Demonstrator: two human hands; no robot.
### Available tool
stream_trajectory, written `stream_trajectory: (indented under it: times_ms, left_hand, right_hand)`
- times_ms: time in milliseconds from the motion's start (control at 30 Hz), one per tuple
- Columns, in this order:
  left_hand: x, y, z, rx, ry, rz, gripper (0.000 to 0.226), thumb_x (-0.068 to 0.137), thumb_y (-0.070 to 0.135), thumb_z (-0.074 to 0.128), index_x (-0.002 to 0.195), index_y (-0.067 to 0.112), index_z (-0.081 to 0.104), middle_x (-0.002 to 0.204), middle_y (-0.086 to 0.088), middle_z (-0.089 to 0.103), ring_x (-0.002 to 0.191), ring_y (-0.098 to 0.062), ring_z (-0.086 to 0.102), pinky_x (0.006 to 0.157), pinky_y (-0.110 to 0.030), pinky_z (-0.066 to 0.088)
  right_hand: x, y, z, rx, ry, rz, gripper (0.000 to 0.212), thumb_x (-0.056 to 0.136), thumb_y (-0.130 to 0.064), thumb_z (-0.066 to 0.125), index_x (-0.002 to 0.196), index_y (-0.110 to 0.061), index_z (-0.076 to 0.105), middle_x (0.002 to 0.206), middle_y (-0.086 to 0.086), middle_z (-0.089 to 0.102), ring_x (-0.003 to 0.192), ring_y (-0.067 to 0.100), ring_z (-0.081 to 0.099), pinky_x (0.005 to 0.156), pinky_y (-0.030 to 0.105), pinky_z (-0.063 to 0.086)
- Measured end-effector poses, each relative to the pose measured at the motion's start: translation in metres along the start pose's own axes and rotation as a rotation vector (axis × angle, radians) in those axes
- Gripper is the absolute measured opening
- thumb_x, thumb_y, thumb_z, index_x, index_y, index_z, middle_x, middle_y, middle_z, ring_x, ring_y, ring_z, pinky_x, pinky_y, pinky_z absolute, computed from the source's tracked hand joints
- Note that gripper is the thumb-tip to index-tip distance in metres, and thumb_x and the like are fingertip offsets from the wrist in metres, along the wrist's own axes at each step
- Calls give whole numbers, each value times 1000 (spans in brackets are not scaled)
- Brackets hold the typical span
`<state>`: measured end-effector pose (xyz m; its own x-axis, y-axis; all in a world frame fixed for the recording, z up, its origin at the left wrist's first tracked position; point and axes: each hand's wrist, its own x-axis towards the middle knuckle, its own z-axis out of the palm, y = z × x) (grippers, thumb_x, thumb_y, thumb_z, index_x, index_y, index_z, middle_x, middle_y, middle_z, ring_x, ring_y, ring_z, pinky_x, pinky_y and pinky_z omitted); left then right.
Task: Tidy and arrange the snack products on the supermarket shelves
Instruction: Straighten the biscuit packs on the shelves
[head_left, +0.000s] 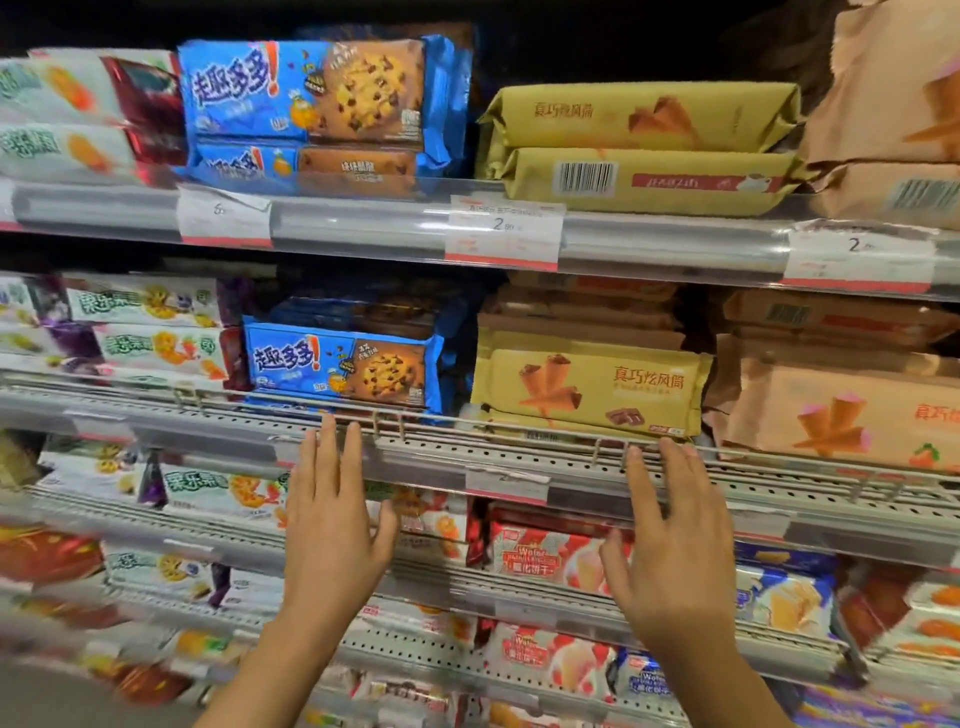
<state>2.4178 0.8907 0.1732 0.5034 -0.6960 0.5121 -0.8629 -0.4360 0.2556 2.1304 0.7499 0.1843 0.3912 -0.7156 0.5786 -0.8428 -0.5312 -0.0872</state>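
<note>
My left hand (335, 525) and my right hand (675, 540) are both raised flat, fingers spread, empty, just below the perforated front edge of the middle shelf (519, 457). Above my left fingertips stands a blue chocolate-chip cookie pack (343, 366). Above my right fingertips stands a yellow wafer-cone pack (589, 389), leaning against a stack behind it. Neither hand touches a pack. On the top shelf lie more blue cookie packs (317, 98) and yellow wafer packs (639, 150), the lower one showing its barcode side.
Peach wafer-cone packs (841, 410) fill the right of both shelves. White biscuit packs (150, 332) sit at the left. Price tags (504, 231) hang on the upper rail. Lower shelves hold red-and-white wafer packs (550, 558) and other snacks.
</note>
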Motion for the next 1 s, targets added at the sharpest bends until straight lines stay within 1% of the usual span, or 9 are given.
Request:
stream_trajectory:
  times_ms: [67, 200, 300, 467, 600, 733, 833, 900, 1000]
  left_hand:
    - [2, -9, 2, 21, -42, -3, 81, 91, 46, 37, 161, 10, 15, 169, -10, 4, 156, -29, -1, 121, -56, 24]
    - [2, -20, 5, 36, -69, 44, 83, 91, 39, 51, 161, 12, 16, 169, -10, 4, 156, -31, 5, 120, -55, 27]
    - [2, -23, 2, 28, -79, 72, 86, 90, 32, 63, 161, 15, 17, 169, -10, 8, 155, -31, 10, 120, -54, 29]
    - [3, -37, -5, 32, -116, 126, 87, 88, 35, 64, 161, 18, 19, 168, -9, 15, 153, -31, 19, 115, -54, 36]
    - [4, -42, -13, 4, -126, 165, 82, 87, 36, 62, 158, 18, 25, 166, -10, 21, 151, -31, 24, 112, -53, 39]
    - [1, -52, -17, -16, -154, 218, 86, 86, 41, 55, 160, 20, 17, 168, -7, 14, 154, -28, 16, 114, -51, 34]
    - [0, -62, -16, -18, -188, 261, 84, 88, 45, 48, 161, 20, 13, 170, -6, 4, 156, -27, 8, 118, -52, 32]
    - [0, -70, -17, -30, -189, 291, 80, 90, 46, 44, 160, 22, 14, 170, -5, 1, 156, -25, 4, 119, -54, 29]
    - [1, -85, -21, -96, -138, 288, 77, 91, 43, 40, 161, 26, 12, 170, -3, -5, 156, -25, -10, 123, -53, 12]
  right_hand:
    - [0, -4, 0, 22, 4, 31, 90, 76, -31, 80, 154, -15, 38, 161, 18, 27, 150, 39, 23, 113, 63, 35]
    - [-1, -13, -3, 106, 20, 84, 81, 82, -28, 74, 153, -14, 40, 163, 15, 24, 153, 35, 18, 115, 62, 32]
    - [-4, -27, -6, 205, 53, 95, 71, 87, -31, 62, 152, -13, 39, 163, 13, 26, 152, 33, 21, 115, 63, 33]
    - [-14, -90, -7, 337, 55, -70, 67, 88, -30, 52, 152, -13, 43, 161, 9, 33, 150, 27, 29, 114, 59, 37]
    - [-19, -138, 5, 340, 96, -242, 66, 89, -22, 54, 152, -8, 42, 159, 12, 38, 149, 29, 33, 113, 60, 39]
    - [-15, -174, 16, 249, -28, -269, 83, 82, -23, 68, 158, -15, 33, 165, 7, 28, 153, 27, 25, 115, 59, 36]
    - [-11, -194, 27, 183, -115, -209, 83, 80, -32, 61, 157, -20, 34, 166, 6, 27, 154, 27, 22, 117, 58, 34]
    - [-10, -203, 31, 154, -145, -158, 84, 76, -31, 63, 155, -18, 39, 164, 8, 30, 153, 29, 23, 116, 58, 34]
    - [-9, -210, 31, 126, -131, -124, 81, 74, -23, 69, 151, -12, 45, 161, 11, 36, 150, 31, 30, 113, 58, 39]
